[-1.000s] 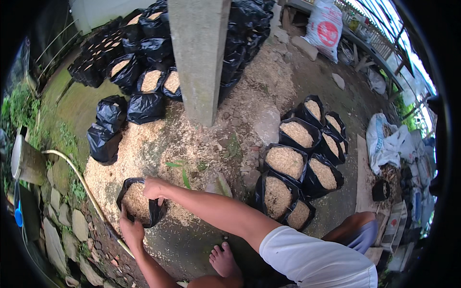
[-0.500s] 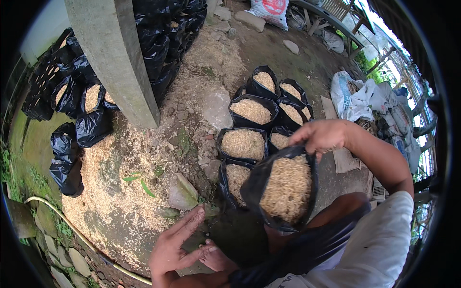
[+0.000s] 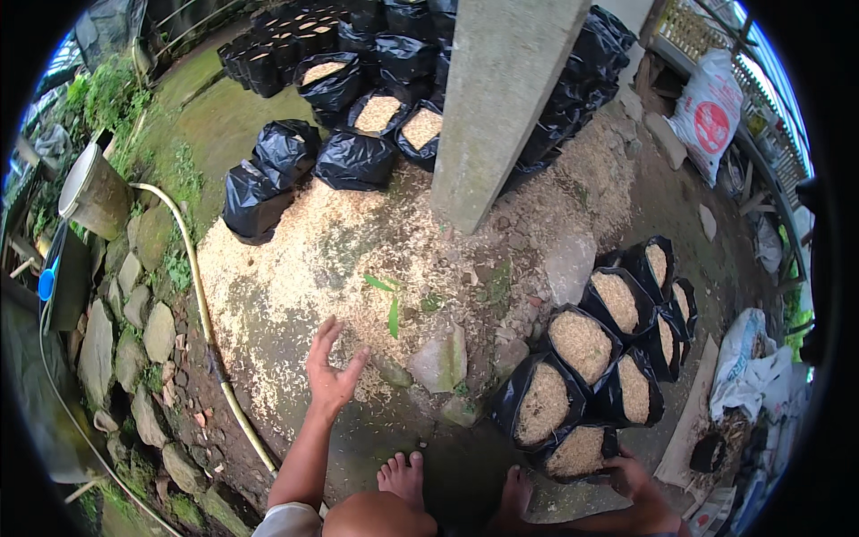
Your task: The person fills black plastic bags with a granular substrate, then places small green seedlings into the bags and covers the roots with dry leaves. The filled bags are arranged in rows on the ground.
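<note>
My right hand point(image 3: 633, 474) is at the lower right, its fingers at the rim of a black plastic bag point(image 3: 577, 450) full of pale, husk-like flakes. This bag stands upright on the ground, touching the nearest of a cluster of similar filled bags. Just beyond it are one bag point(image 3: 543, 404) and another bag point(image 3: 634, 391), both with open tops. My left hand point(image 3: 331, 376) holds nothing; its fingers are spread above the ground, near the spilled flakes point(image 3: 295, 259). Part of my right hand's grip is hidden by the bag.
A concrete post point(image 3: 497, 116) rises at the centre back, with more black bags point(image 3: 353, 161) beside it. Stones point(image 3: 438, 362) lie in front of me. A yellowish hose point(image 3: 204, 322) and a bucket point(image 3: 97, 192) are on the left. White sacks point(image 3: 747, 358) lie at the right.
My right hand has lowered the filled bag from mid-air to the ground at the cluster's near end. My left hand stays empty, fingers now pointing up and away. The view has swung left.
</note>
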### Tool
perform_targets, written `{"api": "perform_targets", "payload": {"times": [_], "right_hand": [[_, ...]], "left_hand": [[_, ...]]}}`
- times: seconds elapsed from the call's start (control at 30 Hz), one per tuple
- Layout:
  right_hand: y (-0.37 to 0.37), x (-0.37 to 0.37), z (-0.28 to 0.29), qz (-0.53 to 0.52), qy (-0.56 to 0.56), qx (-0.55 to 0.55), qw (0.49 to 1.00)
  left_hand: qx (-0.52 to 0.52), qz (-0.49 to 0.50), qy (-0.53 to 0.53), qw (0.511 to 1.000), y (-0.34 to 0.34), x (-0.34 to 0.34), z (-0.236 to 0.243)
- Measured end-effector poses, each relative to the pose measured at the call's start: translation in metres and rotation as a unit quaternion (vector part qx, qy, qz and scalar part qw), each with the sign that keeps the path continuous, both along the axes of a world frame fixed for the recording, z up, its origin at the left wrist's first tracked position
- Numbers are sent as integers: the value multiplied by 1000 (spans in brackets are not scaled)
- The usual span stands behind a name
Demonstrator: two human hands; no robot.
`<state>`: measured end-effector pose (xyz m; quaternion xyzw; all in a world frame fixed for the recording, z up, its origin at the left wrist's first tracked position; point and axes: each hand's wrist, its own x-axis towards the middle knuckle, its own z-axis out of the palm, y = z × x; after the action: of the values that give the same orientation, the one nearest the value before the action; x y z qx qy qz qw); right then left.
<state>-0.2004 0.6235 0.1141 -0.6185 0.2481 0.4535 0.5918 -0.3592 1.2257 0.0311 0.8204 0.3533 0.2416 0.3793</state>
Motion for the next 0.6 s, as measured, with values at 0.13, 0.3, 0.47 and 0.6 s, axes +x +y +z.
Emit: {"api": "perform_targets", "payload": {"times": [0.13, 0.3, 0.47, 0.6], "right_hand": [[55, 51, 69, 411, 60, -240, 878], [208, 103, 156, 661, -222, -227, 680], [471, 113, 92, 561, -601, -19, 569], [664, 149, -2, 389, -718, -96, 569]], "left_hand": [[-2, 290, 274, 917, 77, -53, -52], [-61, 310, 296, 901, 136, -52, -79], [-17, 274, 274, 922, 166, 45, -60], [-6, 227, 191, 955, 169, 116, -35]]}}
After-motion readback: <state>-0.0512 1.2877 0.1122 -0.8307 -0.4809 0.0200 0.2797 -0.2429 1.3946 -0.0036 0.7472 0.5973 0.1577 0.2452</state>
